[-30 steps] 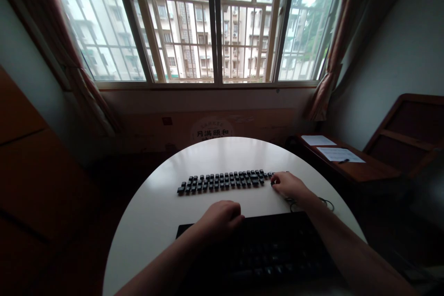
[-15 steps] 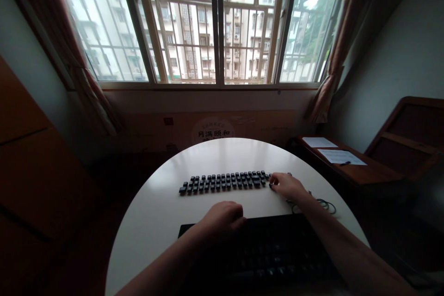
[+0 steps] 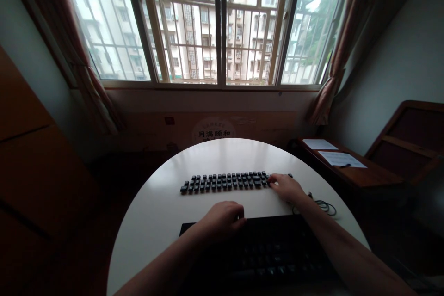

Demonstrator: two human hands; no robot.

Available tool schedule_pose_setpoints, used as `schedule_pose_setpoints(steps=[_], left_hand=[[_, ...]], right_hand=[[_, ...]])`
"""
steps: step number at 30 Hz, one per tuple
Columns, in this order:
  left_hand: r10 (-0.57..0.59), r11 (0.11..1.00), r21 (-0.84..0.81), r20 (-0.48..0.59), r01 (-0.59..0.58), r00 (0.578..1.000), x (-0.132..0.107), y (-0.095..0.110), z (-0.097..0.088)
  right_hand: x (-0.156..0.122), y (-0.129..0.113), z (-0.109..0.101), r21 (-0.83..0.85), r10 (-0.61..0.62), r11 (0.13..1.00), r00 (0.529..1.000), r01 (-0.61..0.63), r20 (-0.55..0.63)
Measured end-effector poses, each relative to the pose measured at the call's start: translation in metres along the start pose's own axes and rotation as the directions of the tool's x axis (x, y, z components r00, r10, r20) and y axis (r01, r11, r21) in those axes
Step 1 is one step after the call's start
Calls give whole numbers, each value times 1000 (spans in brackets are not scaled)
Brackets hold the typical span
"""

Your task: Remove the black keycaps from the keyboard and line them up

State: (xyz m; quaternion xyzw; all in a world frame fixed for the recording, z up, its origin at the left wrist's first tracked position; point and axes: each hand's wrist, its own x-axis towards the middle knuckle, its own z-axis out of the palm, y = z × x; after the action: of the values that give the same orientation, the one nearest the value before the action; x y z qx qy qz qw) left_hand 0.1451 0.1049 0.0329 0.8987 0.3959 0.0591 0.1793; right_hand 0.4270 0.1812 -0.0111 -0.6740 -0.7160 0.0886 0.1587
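Observation:
Black keycaps (image 3: 222,184) lie in two long rows across the white round table (image 3: 149,222). At the right end of these rows, my right hand (image 3: 285,187) has its thumb and forefinger closed on a small dark keycap (image 3: 268,183), partly covered by the fingertips. Below the rows lies a black keyboard (image 3: 274,245), its upper part without caps as far as the dim light shows. My left hand (image 3: 226,215) rests over its top edge, fingers curled together; what they hold, if anything, is hidden.
A coiled cable (image 3: 324,206) lies right of the keyboard, partly behind my right forearm. To the right, a low wooden table (image 3: 378,175) bears sheets of paper (image 3: 342,158) and a pen. A wooden chair (image 3: 405,134) stands behind it.
My right hand has moved slightly up and left, bringing its pinched keycap in beside the right end of the rows. My left hand stays in place.

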Motion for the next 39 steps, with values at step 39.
schedule_pose_setpoints(steps=[39], left_hand=[[54, 996, 73, -13, -53, 998, -3, -6, 3]], right_hand=[[-97, -11, -63, 784, -84, 607, 992, 126, -95]])
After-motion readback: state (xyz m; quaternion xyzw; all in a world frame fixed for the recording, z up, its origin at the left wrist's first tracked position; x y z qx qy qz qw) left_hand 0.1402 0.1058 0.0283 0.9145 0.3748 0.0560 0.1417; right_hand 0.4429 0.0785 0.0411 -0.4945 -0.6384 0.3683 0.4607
